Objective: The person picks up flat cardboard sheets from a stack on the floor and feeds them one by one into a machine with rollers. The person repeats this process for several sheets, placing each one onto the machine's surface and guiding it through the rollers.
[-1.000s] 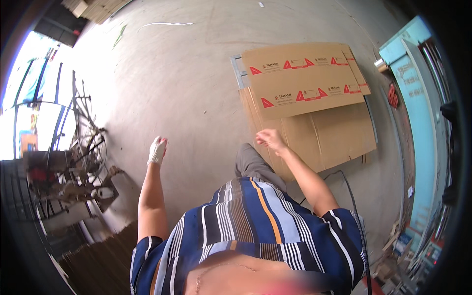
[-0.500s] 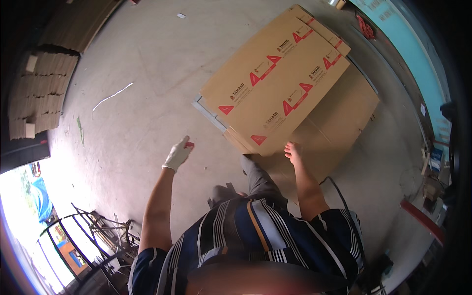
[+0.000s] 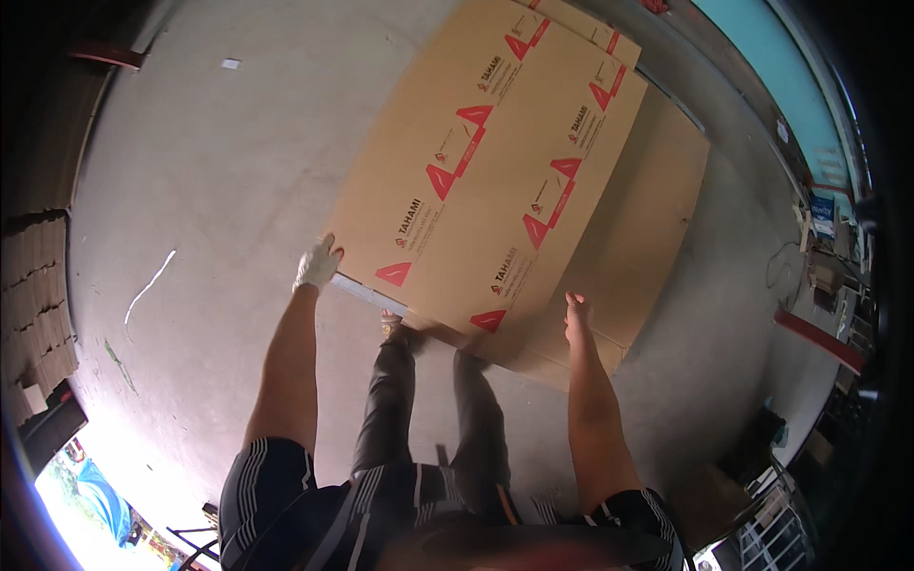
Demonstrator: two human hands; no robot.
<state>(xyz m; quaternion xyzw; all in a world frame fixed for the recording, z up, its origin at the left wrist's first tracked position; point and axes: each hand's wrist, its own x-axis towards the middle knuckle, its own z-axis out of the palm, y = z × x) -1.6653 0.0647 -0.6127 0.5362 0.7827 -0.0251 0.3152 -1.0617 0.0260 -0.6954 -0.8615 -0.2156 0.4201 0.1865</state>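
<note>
A large flat brown cardboard piece (image 3: 447, 238) with red and black print lies in front of me, stacked on other cardboard. My left hand (image 3: 317, 264), in a white glove, is at its near left corner with the fingers on the edge. How far they reach underneath is hidden. My bare right hand (image 3: 577, 317) hovers over the plain lower cardboard sheet (image 3: 633, 228), its fingers curled in with nothing visible in them. A pale grey strip (image 3: 367, 293) shows under the near left edge, close to my foot.
Folded cardboard stacks (image 3: 38, 295) stand at the far left. On the concrete floor lie a white strip (image 3: 152, 285) and a white scrap (image 3: 230, 64). A red bar (image 3: 819, 341) and assorted clutter line the right side, below a light blue wall (image 3: 771, 67).
I have moved nearer to the cardboard, which now fills more of the view. My left hand has come from over the bare floor to its edge. The right hand stays curled.
</note>
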